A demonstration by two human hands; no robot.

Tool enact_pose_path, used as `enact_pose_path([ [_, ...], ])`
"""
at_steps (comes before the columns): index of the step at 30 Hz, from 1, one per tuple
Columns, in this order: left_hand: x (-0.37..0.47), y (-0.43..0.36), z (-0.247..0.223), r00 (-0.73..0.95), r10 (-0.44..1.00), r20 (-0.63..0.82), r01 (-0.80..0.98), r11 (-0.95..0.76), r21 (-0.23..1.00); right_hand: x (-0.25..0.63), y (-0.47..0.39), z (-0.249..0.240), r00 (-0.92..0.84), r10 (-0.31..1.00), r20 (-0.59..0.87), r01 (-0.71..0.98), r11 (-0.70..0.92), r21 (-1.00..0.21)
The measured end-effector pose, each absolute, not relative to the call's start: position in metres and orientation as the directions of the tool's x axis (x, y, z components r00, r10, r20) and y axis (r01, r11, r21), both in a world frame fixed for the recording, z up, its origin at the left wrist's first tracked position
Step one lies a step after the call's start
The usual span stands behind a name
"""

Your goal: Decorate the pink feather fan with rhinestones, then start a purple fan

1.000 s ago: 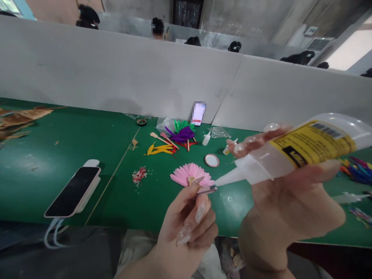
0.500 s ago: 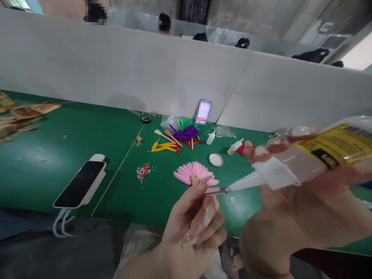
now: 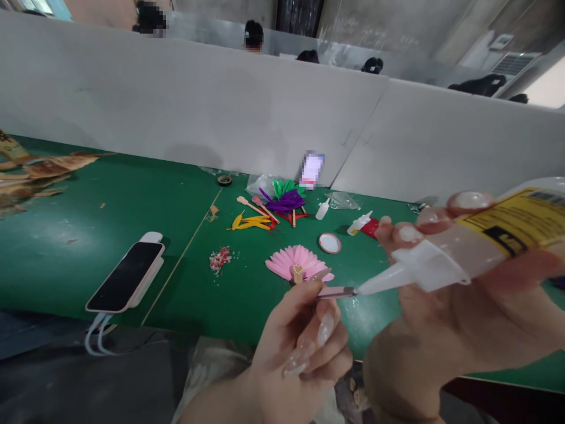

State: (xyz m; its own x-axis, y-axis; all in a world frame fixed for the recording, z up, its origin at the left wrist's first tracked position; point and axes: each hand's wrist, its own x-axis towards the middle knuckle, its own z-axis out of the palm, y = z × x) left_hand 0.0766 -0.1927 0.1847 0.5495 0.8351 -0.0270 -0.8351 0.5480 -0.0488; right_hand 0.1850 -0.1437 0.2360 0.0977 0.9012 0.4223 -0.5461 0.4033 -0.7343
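My left hand [image 3: 304,330] pinches a narrow pink strip [image 3: 336,292] between thumb and fingers, its darker end pointing right. In my right hand [image 3: 468,294] lies a large glue bottle [image 3: 503,235] with a yellow label, tipped so that its white nozzle [image 3: 386,278] points left. The nozzle's tip touches or almost touches the end of the strip; I cannot tell which. Just beyond my left hand, a fan of pink petals [image 3: 295,259] around a tan stem piece rests on the green table [image 3: 194,306].
Behind are green petals [image 3: 286,188], purple petals [image 3: 286,202], yellow petals [image 3: 251,222], small glue bottles [image 3: 323,209] and a round white lid [image 3: 329,243]. Red and white bits [image 3: 219,258] lie left. A phone [image 3: 128,277] with cables sits farther left. A grey partition [image 3: 198,106] borders the table.
Both hands, with the strip and the glue bottle, have shifted slightly right in view. The whole scene has also shifted a little right. The nozzle stays at the strip's end.
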Motion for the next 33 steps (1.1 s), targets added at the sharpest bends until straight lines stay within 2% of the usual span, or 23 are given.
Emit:
enact_pose_path([
  [4,0.0754,-0.1916,0.1842,0.553,0.833,-0.026,-0.833,0.553,-0.014,0.1831,-0.1436,0.2405,0.175,0.904,0.389,-0.517,0.421,-0.745],
  [9,0.0739,-0.1896,0.1819,0.561,0.828,0.001,-0.828,0.561,0.000,0.1875,-0.1404,0.2406,0.108,0.927,0.360,-0.550,0.357,-0.755],
  [14,0.0740,-0.1893,0.1807,0.594,0.803,0.050,-0.805,0.593,0.026,0.1864,-0.1413,0.2386,0.082,0.913,0.400,-0.540,0.378,-0.752],
  [21,0.0750,-0.1921,0.1833,0.575,0.817,0.036,-0.818,0.575,0.002,0.1822,-0.1436,0.2369,0.090,0.885,0.458,-0.572,0.422,-0.703],
  [24,0.0750,-0.1931,0.1842,0.567,0.824,0.008,-0.823,0.567,0.038,0.1839,-0.1426,0.2333,0.087,0.845,0.528,-0.538,0.486,-0.689],
  [31,0.0753,-0.1946,0.1850,0.556,0.831,-0.023,-0.830,0.557,0.043,0.1855,-0.1433,0.2340,0.137,0.859,0.493,-0.461,0.496,-0.736],
  [33,0.0759,-0.1948,0.1845,0.563,0.826,-0.019,-0.825,0.564,0.035,0.1850,-0.1432,0.2345,0.178,0.864,0.471,-0.391,0.501,-0.772],
])
